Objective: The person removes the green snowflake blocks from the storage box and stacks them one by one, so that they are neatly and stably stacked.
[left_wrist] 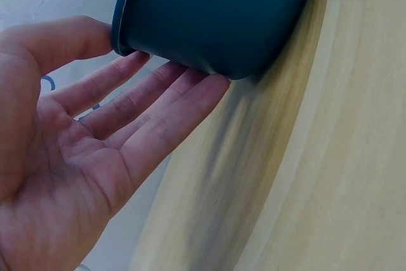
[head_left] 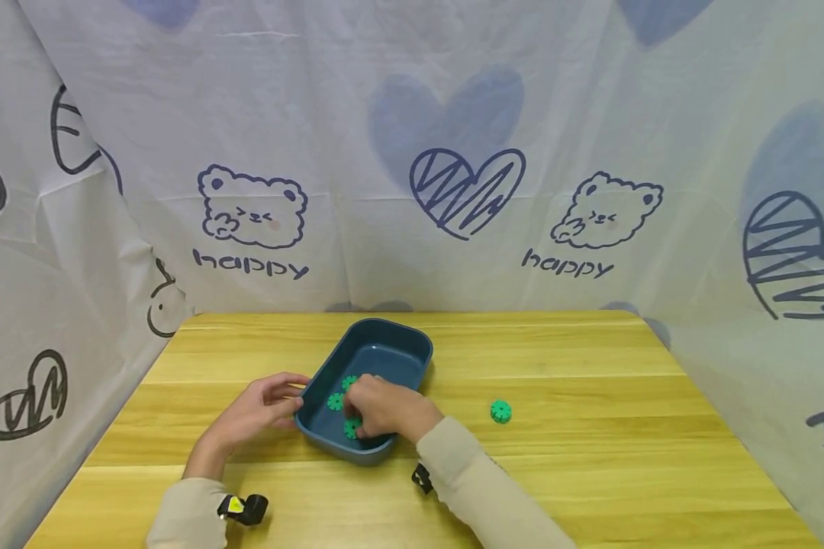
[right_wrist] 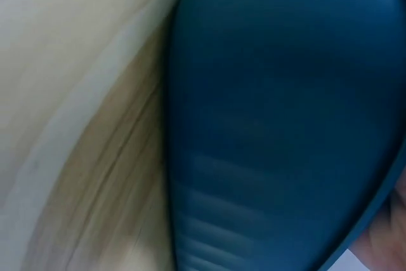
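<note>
Green discs (head_left: pixel 335 401) in tub (head_left: pixel 391 362), head view only

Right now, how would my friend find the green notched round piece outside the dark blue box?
Start at the yellow wooden table, then find the dark blue, rounded rectangular box. Right of it, on the wood, sits a green round piece with notched edges. The other green pieces in view are inside the box; this sits alone.
</note>
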`<state>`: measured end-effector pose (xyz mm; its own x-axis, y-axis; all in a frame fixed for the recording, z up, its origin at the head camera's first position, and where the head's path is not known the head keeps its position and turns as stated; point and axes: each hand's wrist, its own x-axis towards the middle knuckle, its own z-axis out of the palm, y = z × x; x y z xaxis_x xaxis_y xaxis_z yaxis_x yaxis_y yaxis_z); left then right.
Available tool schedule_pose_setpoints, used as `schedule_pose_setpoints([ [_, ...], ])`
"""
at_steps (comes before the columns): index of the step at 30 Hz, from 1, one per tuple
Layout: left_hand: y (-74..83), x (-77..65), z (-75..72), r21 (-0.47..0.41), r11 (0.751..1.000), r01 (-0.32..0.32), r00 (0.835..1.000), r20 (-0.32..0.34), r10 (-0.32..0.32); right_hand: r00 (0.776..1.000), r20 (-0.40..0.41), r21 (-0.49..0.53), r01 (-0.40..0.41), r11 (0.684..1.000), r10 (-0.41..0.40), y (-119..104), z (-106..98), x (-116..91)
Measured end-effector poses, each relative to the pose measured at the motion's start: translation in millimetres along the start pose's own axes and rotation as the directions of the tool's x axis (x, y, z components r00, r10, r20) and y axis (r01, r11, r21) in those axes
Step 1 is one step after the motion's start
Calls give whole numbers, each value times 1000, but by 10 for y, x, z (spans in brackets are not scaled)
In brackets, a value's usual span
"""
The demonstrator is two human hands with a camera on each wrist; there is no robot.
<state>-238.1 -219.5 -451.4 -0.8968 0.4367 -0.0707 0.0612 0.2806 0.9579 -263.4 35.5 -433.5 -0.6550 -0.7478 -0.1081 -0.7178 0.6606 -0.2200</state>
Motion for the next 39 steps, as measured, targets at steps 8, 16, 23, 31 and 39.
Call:
schedule_pose_setpoints([
  [8,-67,8,3,1,1000,12,1000,-13,-12,998,-54,24,13,1000,-12,72,30,-48],
  [16,-60,-1,14,-8,1000,22,1000,-13,-22,989,-146,118,49,992,-31,134,-65,-177],
  [23,-34,0,19,-11,1000,16,1000,-18,-16,972,-227,176,101,979,-59,175,-137,-315],
  [31,-17,-1,27,-9,1000,22,999,-24,-22,959,-282,190,96,977,-39,244,-185,-537],
  [39,-16,5,13,-11,1000,13,1000,-28,-14,924,-380,199,136,970,-52,391,-219,-741],
])
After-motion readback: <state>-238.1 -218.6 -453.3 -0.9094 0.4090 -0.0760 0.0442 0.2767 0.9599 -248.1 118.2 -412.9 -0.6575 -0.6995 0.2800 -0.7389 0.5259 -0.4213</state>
